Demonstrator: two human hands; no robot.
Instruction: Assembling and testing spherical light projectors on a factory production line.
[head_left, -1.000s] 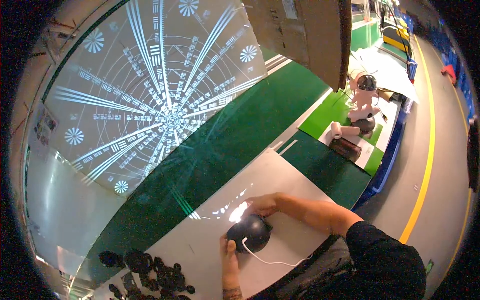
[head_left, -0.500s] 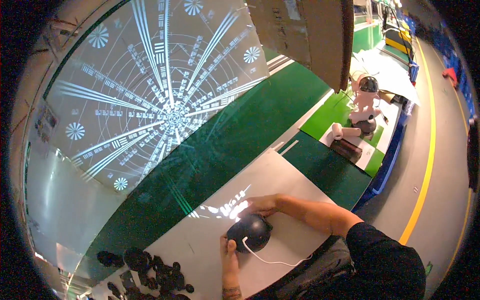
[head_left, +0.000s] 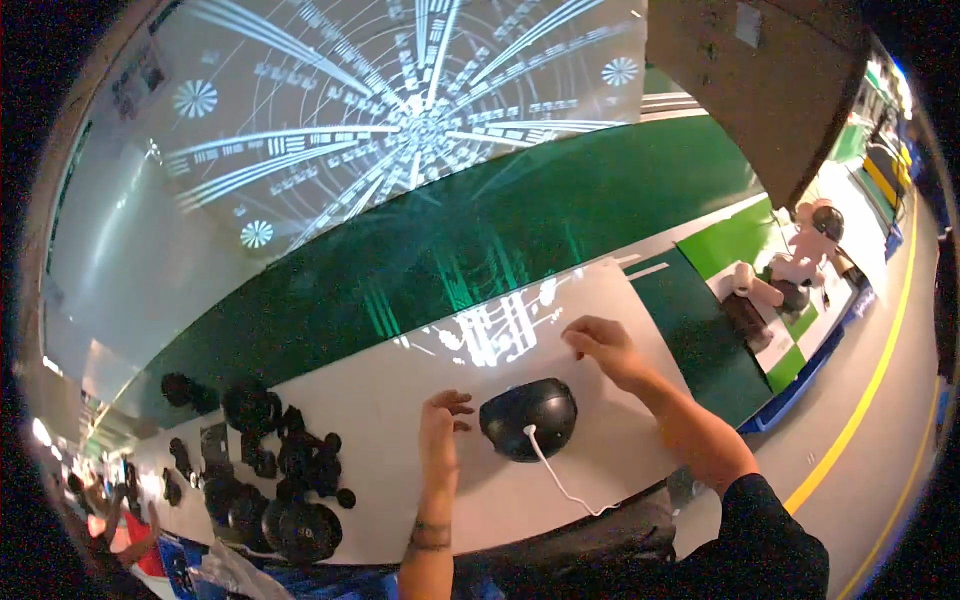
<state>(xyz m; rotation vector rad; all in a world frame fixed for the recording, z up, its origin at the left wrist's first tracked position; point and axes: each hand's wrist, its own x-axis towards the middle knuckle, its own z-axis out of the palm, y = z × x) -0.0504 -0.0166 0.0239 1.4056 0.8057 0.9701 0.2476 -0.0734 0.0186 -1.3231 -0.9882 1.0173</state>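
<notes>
A rounded black projector [head_left: 540, 405] sits on the white board with a white cable plugged into the side facing me. To its left, my left hand [head_left: 447, 422] is open, fingers apart and bent toward the casing without gripping it. Beyond the casing's right side, my right hand [head_left: 603, 347] hovers over the board, its fingers loosely bent and nothing visible in them. Bright patterned light [head_left: 497, 328] falls on the board just past the projector. A large test pattern [head_left: 415, 125] shows on the pale screen ahead.
Several black round parts [head_left: 303, 528] crowd the board's left end. At right, a pale pink device [head_left: 812, 240] and a dark cylinder [head_left: 745, 322] stand on a green and white surface. A large brown cardboard panel [head_left: 765, 85] hangs at upper right. A yellow line [head_left: 868, 390] marks the floor.
Both hands have come off the projector, the left to its left and the right up and to the right. The view has shifted, and more of the light on the board shows.
</notes>
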